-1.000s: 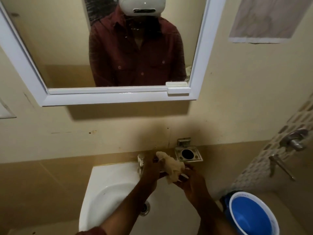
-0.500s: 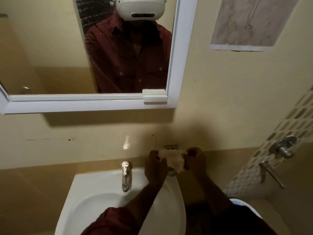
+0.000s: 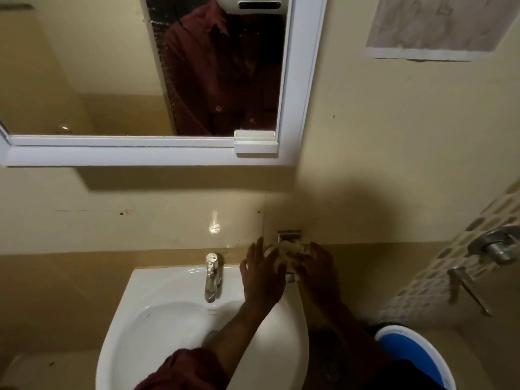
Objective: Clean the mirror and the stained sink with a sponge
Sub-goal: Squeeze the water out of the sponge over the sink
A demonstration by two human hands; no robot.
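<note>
Mirror (image 3: pixel 84 66): white-framed, fixed above the sink (image 3: pixel 157 327). Sponge (image 3: pixel 284 253): pale, crumpled; judged light, soft, probably wet; best gripped around its bulk. It sat over a wall holder, between left hand (image 3: pixel 260 280), fingers (image 3: pixel 254 249) spread alongside, and right hand (image 3: pixel 318 273), fingers curled against it.

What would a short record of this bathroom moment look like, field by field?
Place: bathroom wall with mirror above white sink
Tap: chrome tap at the sink's back edge
Sponge: pale sponge at the wall holder
Left hand: left hand fingers spread, beside the sponge
Right hand: right hand on the sponge
Floor: blue bucket, lower right
</note>
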